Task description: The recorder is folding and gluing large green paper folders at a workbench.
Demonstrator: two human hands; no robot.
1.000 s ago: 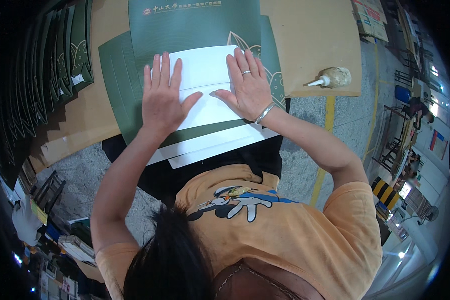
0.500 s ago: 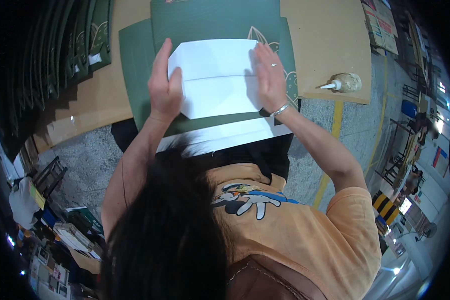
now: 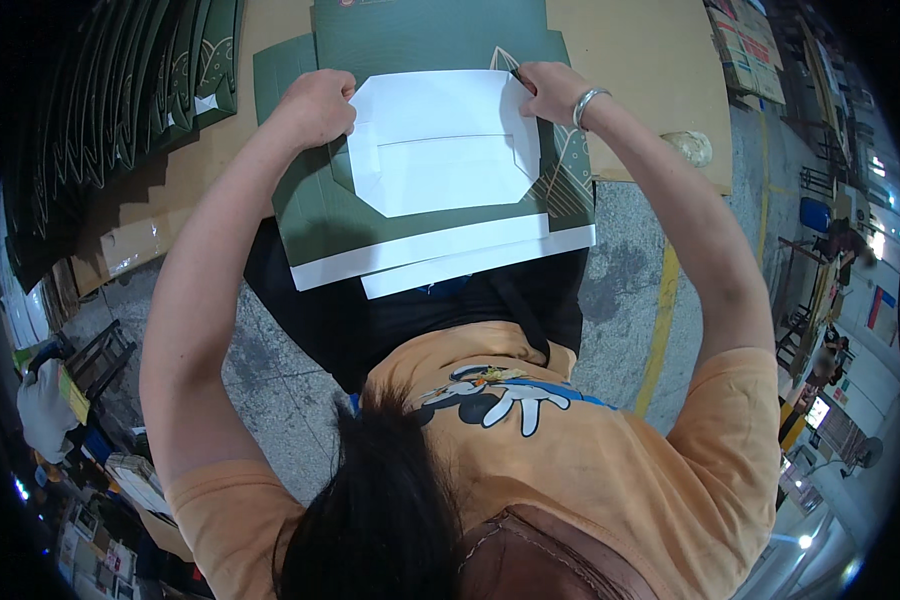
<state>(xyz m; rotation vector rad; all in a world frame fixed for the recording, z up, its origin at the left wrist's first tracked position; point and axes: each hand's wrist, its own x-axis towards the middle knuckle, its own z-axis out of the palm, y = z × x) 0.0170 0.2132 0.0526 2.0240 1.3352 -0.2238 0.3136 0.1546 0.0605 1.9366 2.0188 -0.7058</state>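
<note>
A flat green paper bag with gold line patterns lies before me at the table's near edge. Its unfolded end shows as a white, many-sided panel with a crease across the middle. At the panel's upper left corner, my left hand is closed, with its fingers curled on the edge. My right hand pinches the upper right corner, and a silver bangle circles that wrist. White strips run along the near edge, overhanging my lap. The fingertips of both hands are partly hidden.
Several green folded bags stand in a row at the left. A glue bottle lies at the right, partly covered by my right forearm. Brown cardboard covers the table. A printed carton is at the far right.
Both hands have moved from flat against the panel's sides to closed grips at its upper corners. The white panel has spread flatter, with its side folds now showing. My elbows have moved outward.
</note>
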